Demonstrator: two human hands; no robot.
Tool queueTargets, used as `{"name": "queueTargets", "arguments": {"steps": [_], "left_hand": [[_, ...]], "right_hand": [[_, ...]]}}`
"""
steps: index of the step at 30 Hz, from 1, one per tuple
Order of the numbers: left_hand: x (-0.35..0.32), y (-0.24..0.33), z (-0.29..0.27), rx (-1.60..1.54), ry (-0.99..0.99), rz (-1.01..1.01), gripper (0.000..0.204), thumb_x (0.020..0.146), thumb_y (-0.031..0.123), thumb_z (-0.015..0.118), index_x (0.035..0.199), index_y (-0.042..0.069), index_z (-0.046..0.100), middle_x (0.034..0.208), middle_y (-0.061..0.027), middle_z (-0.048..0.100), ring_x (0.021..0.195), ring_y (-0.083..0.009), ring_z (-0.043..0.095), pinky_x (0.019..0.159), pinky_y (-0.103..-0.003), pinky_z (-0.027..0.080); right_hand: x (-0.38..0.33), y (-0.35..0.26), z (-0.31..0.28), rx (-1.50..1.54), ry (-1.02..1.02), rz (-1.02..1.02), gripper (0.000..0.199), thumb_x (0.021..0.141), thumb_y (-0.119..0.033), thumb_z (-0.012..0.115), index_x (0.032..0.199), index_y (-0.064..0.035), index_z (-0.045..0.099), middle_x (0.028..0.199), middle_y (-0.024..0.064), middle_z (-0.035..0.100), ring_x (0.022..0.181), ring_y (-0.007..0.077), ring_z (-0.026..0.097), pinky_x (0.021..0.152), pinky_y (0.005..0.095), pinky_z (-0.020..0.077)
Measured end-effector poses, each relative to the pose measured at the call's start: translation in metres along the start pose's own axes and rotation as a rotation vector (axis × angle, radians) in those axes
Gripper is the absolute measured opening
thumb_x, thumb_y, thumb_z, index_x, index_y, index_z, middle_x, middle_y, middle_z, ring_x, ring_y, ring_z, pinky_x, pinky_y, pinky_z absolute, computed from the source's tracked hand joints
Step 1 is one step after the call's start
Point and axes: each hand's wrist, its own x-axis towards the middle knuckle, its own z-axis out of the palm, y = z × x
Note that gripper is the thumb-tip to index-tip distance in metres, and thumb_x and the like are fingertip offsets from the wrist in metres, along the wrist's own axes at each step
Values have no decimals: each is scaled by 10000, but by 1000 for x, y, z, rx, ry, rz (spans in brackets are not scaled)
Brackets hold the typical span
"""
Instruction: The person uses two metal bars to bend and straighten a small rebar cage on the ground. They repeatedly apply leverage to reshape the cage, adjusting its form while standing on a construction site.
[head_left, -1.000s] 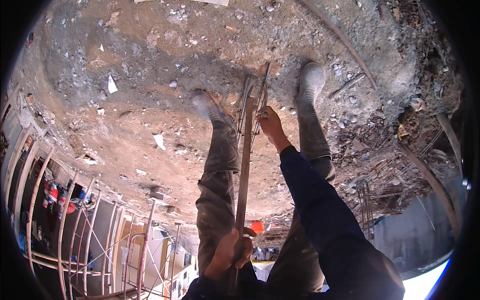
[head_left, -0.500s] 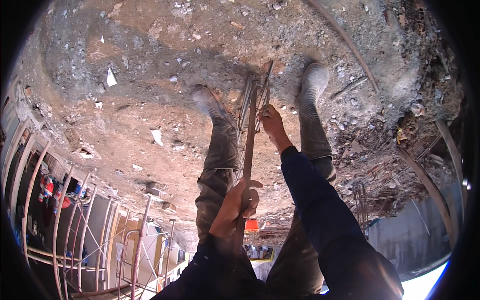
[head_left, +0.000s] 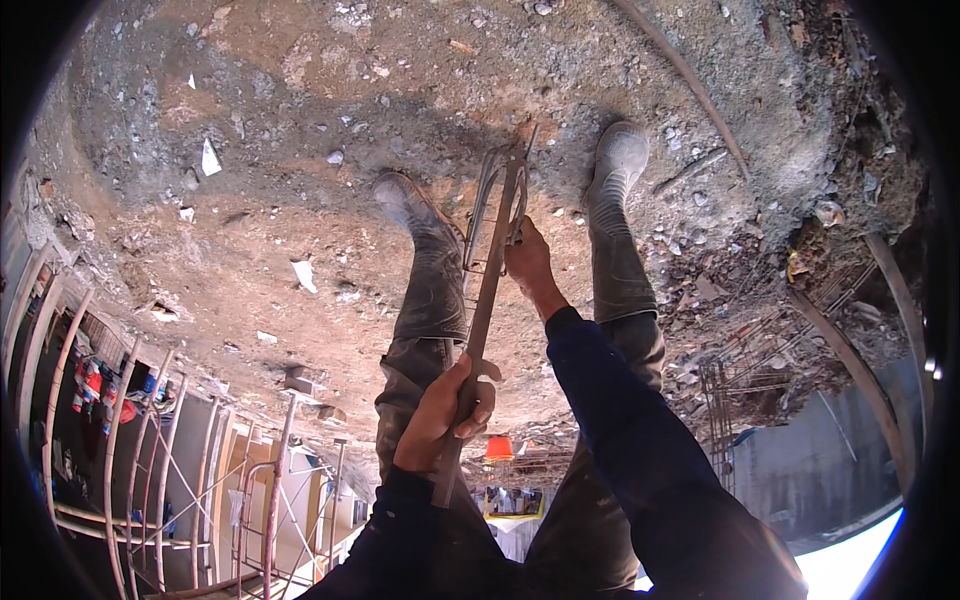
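Between the two boots, a long metal bar runs from the ground straight back toward the body, left hand with fingers wrapped around its near end, right hand gripping far up by the bent rods.

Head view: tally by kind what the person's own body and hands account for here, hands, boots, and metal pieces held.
Hands: 2, left hand and right hand
Boots: 2, left boot and right boot
Long metal bar: 1
Bent rebar loop at the bar's far end: 1
Total: 6
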Motion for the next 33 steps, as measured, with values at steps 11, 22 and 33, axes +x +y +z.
{"name": "queueTargets", "arguments": {"steps": [11,22,33], "left_hand": [[10,5,22,30,-12,-22,442,1099,501,369,1061,97,545,632,-16,524,414,-55,372,432,-214,314],[13,11,54,-246,7,-116,379,1081,488,448,989,127,517,635,34,443,421,-55,370,413,-201,301],[10,21,60,-146,87,-136,398,1062,519,473,973,132,510,622,56,385,408,-46,386,375,-193,294]], "right_hand": [[26,19,-9,-99,-120,-12,295,894,-85,671,1159,-51,548,1034,189,712,1009,377,700,813,458,540],[38,39,-20,-49,-283,-75,426,892,-92,664,1284,-48,501,1198,170,687,1112,330,683,914,426,541],[45,-5,-16,-306,20,-28,276,936,-305,638,1003,-57,739,905,205,725,881,392,705,792,475,554]]}}
